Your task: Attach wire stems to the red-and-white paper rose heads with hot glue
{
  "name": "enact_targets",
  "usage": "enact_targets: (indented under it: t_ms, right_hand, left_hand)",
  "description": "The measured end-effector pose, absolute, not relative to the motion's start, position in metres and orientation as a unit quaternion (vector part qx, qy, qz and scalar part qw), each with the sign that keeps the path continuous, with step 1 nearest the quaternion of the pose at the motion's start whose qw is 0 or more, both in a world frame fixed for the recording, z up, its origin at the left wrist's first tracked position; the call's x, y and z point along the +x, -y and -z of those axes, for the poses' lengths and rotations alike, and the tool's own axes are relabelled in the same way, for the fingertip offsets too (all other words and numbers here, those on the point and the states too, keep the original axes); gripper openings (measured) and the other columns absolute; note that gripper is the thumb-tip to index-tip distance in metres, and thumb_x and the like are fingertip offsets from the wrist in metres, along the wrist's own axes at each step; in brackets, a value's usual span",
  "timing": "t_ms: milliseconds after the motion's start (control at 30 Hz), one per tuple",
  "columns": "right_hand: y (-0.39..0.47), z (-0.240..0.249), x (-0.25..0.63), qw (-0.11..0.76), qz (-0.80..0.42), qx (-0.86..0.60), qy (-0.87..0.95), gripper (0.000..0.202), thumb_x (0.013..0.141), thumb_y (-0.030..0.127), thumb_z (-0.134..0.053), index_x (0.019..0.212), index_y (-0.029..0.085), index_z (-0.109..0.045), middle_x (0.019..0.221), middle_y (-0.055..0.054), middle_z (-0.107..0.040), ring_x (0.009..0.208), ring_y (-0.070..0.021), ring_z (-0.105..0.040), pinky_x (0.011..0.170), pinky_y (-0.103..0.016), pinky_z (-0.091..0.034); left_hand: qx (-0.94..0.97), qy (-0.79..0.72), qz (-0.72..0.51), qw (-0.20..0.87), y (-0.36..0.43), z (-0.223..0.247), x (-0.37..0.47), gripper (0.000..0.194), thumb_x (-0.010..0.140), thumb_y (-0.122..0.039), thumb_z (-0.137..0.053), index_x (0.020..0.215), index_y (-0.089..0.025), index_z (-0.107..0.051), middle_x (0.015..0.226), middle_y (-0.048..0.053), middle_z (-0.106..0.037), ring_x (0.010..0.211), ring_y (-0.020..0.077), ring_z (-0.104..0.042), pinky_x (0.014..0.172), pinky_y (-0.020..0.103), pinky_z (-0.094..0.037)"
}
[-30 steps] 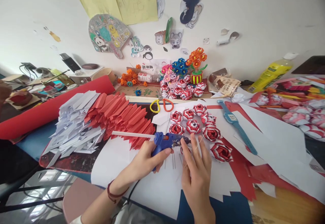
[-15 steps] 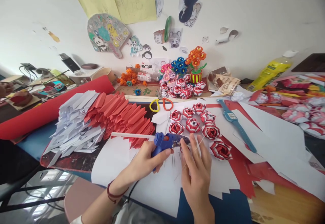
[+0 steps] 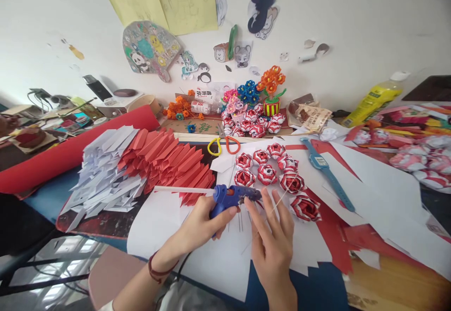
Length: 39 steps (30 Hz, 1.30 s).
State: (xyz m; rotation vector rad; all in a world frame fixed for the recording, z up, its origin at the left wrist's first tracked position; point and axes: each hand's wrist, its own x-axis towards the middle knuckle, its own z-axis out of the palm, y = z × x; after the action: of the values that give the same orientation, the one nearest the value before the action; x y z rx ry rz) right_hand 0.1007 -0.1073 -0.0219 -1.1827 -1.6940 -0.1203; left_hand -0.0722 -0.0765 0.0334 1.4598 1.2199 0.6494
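My left hand (image 3: pixel 207 217) is wrapped round the handle of a blue hot glue gun (image 3: pixel 229 197), with a long white glue stick (image 3: pixel 183 189) poking out of its back. The dark nozzle points right, at the fingers of my right hand (image 3: pixel 273 236). Between those fingers runs a thin pale wire (image 3: pixel 282 198), slanting up to the right; whatever is at the nozzle tip is mostly hidden behind them. Just beyond lie several red-and-white paper flowers (image 3: pixel 267 174), and one larger flower (image 3: pixel 306 207) sits right of my right hand.
Left of the glue gun lie piles of folded red paper strips (image 3: pixel 165 160) and white paper strips (image 3: pixel 105 174). Scissors (image 3: pixel 224 145) lie behind the flowers. A blue watch (image 3: pixel 327 172) rests on white paper at right. A red roll (image 3: pixel 77 149) and a yellow bottle (image 3: pixel 375 99) flank the area.
My right fingers have shifted slightly, and the thin wire between them has moved up and to the right. The glue gun has barely moved in my left hand.
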Motion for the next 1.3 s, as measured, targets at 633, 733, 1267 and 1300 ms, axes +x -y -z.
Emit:
enact_targets:
  t_ms: [633, 733, 1267, 1300]
  right_hand:
    - [0.1066, 0.0216, 0.1012, 0.502, 0.05, -0.489, 0.712, 0.055, 0.09, -0.003, -0.048, 0.136, 0.023, -0.06, 0.153, -0.008, -0.048, 0.143, -0.033, -0.041, 0.111, -0.05, -0.038]
    - [0.1066, 0.0217, 0.1013, 0.504, 0.049, -0.488, 0.712, 0.054, 0.09, -0.003, -0.048, 0.136, 0.023, -0.06, 0.153, -0.008, -0.048, 0.142, -0.0335, -0.042, 0.111, -0.051, -0.038]
    - [0.1102, 0.021, 0.1031, 0.516, 0.049, -0.477, 0.709, 0.05, 0.088, -0.005, -0.05, 0.128, 0.02, -0.065, 0.146, -0.012, -0.055, 0.139, -0.0354, -0.046, 0.107, -0.051, -0.042]
    - [0.1102, 0.0206, 0.1032, 0.517, 0.051, -0.476, 0.709, 0.049, 0.088, -0.005, -0.05, 0.127, 0.02, -0.066, 0.145, -0.012, -0.056, 0.139, -0.0353, -0.046, 0.107, -0.051, -0.042]
  left_hand:
    - [0.611, -0.529, -0.259, 0.529, 0.0796, -0.0312, -0.0737, 0.047, 0.093, -0.057, -0.056, 0.071, -0.015, -0.054, 0.047, -0.004, -0.048, 0.042, 0.0067, -0.045, 0.044, 0.017, -0.036]
    - [0.612, -0.529, -0.26, 0.527, 0.0808, -0.0314, -0.073, 0.047, 0.093, -0.057, -0.056, 0.071, -0.015, -0.054, 0.048, -0.005, -0.048, 0.042, 0.0064, -0.045, 0.043, 0.016, -0.036]
    - [0.609, -0.527, -0.264, 0.531, 0.0848, -0.0305, -0.0724, 0.044, 0.093, -0.055, -0.056, 0.076, -0.015, -0.057, 0.048, -0.006, -0.046, 0.042, 0.0058, -0.042, 0.043, 0.016, -0.034]
    - [0.608, -0.527, -0.264, 0.532, 0.085, -0.0302, -0.0724, 0.044, 0.093, -0.055, -0.056, 0.077, -0.014, -0.057, 0.048, -0.006, -0.046, 0.042, 0.0058, -0.042, 0.042, 0.016, -0.033]
